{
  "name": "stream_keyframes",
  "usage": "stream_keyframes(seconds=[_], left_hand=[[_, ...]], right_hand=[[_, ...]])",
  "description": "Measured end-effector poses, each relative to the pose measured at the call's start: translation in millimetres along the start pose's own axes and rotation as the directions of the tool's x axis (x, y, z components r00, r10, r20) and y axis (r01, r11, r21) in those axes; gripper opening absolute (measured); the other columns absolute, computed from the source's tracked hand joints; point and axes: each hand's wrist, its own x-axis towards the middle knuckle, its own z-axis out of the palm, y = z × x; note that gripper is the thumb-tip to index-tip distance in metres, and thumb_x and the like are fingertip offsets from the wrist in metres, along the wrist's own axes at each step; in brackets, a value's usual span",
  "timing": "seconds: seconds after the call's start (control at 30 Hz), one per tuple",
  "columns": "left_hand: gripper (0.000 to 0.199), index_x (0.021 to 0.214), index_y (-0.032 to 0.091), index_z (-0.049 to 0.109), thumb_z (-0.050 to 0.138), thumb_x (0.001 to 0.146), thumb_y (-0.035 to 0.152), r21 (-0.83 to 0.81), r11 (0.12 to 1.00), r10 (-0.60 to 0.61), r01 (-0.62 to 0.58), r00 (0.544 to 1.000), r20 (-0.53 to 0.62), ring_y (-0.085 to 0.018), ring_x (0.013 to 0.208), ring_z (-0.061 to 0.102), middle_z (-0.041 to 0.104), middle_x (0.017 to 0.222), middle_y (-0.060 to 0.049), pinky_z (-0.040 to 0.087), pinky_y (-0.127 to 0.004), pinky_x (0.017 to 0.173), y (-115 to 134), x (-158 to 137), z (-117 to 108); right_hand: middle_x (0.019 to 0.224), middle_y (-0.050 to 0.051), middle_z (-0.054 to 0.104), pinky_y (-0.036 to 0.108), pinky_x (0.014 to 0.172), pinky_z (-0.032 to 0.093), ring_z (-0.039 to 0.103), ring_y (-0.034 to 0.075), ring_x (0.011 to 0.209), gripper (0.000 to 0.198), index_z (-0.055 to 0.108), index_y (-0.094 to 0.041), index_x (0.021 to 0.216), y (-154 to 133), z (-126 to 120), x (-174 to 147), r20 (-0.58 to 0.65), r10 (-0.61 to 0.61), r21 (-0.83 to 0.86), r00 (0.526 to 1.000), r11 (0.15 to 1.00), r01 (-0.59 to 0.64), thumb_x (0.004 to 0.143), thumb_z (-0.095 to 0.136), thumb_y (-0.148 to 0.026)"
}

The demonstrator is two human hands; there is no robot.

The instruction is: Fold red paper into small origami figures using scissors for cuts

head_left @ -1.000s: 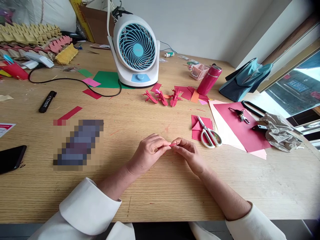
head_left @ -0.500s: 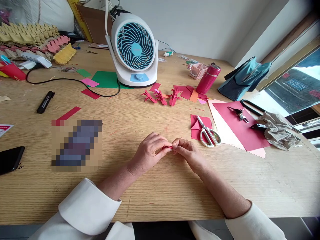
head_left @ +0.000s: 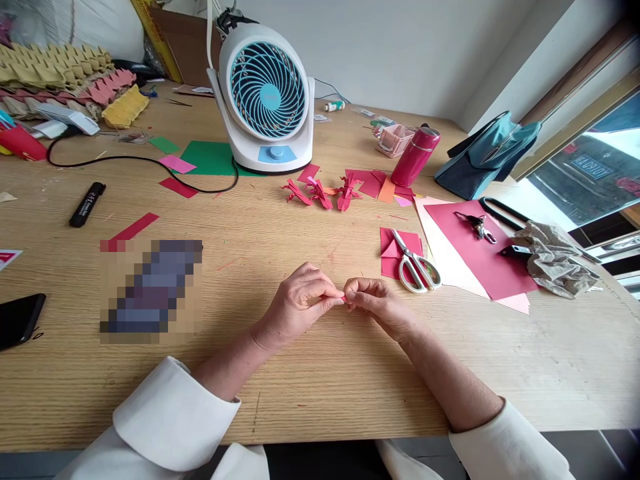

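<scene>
Between my fingertips is a small piece of red paper (head_left: pixel 343 299), mostly hidden by the fingers. My left hand (head_left: pixel 306 298) pinches it from the left, thumb against forefinger. From the other side my right hand (head_left: pixel 379 303) pinches it too, its fingers curled. Both hands meet just above the wooden table (head_left: pixel 300 373). Beyond them stand several folded red paper figures (head_left: pixel 323 193). To the right, white-handled scissors (head_left: pixel 416 267) lie across a stack of red paper squares (head_left: pixel 387 265).
A white fan (head_left: pixel 270 100) stands at the back. At right are a red bottle (head_left: pixel 416 157), a teal bag (head_left: pixel 487 160), large red paper (head_left: pixel 480 253) and crumpled cloth (head_left: pixel 555 260). A black marker (head_left: pixel 87 205), a blurred-out object (head_left: pixel 155 287) and a black phone (head_left: pixel 21 321) lie left.
The hands stay together at the same spot, with the finger pinch shifted very slightly. A little more of the red paper shows between the fingertips. The whole view has moved a touch.
</scene>
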Motion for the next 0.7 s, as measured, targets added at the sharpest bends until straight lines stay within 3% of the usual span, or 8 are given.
stream_keyframes(seconds=[0.4, 0.7], left_hand=[[0.007, 0.078, 0.020, 0.072, 0.074, 0.084, 0.019, -0.112, 0.985, -0.130, 0.132, 0.991, 0.021, -0.015, 0.074, 0.059, 0.071, 0.073, -0.001, 0.049, -0.028, 0.071, 1.4, -0.3, 1.5], [0.009, 0.075, 0.020, 0.072, 0.074, 0.082, 0.015, -0.155, 0.953, -0.256, 0.261, 0.965, 0.054, -0.015, 0.073, 0.061, 0.072, 0.073, -0.001, 0.049, -0.027, 0.069, 1.5, -0.4, 2.4]], right_hand=[[0.062, 0.000, 0.062, 0.027, 0.062, 0.040, 0.050, 0.012, 0.059, 0.036, 0.072, -0.017, 0.070, -4.0, -3.6, 2.2, 0.021, 0.020, -0.083, 1.000, 0.996, -0.018, 0.065, 0.084, -0.052], [0.061, -0.001, 0.062, 0.026, 0.062, 0.041, 0.052, 0.011, 0.058, 0.033, 0.072, -0.017, 0.071, -2.7, -2.3, 2.5, 0.007, 0.009, -0.088, 1.000, 0.996, -0.008, 0.067, 0.084, -0.047]])
